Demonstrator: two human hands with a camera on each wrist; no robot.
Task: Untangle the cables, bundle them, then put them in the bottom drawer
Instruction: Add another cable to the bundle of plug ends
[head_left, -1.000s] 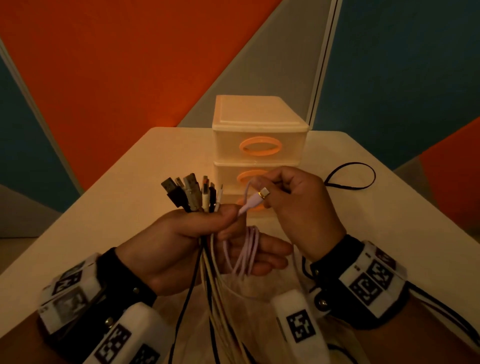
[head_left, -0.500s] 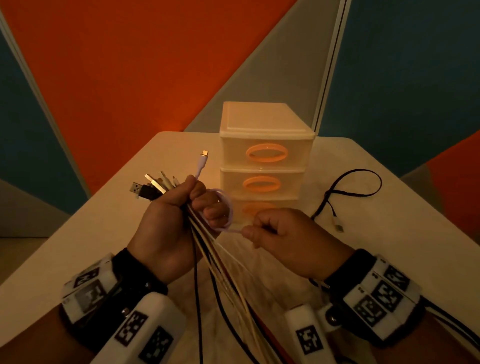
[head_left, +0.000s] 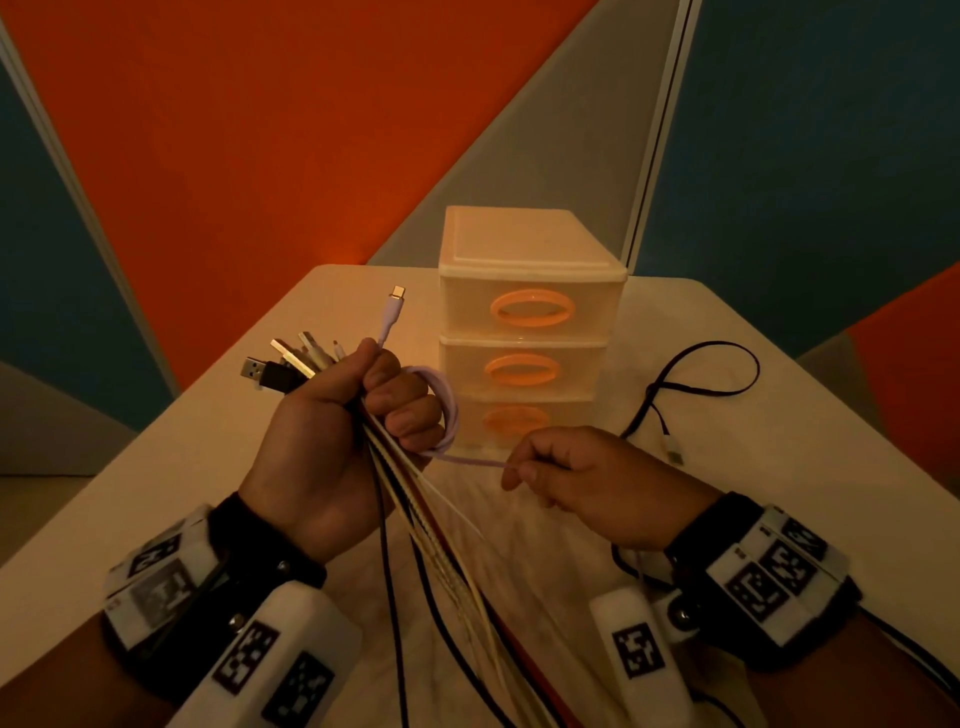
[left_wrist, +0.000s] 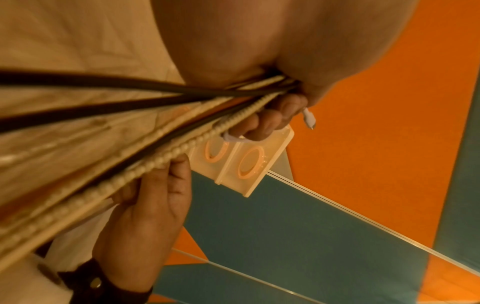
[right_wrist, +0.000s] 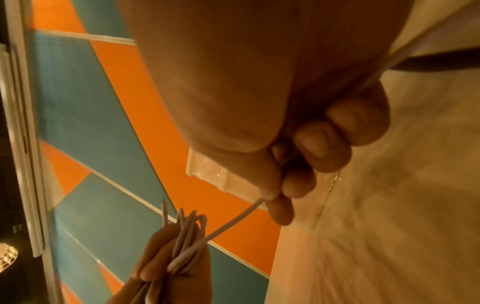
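A staged recording corner more than a home or office, walls of big orange, teal and grey slanted panels, a plain pale rounded-corner table pushed against them, a small translucent plastic three-drawer unit with orange oval handles, dim warm light

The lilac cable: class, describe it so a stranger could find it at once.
Start at the drawer unit on the table. In front of it the left hand grips a cable bundle. The lilac cable alone loops around those fingers, its plug topmost, its tail pinched by the right hand.
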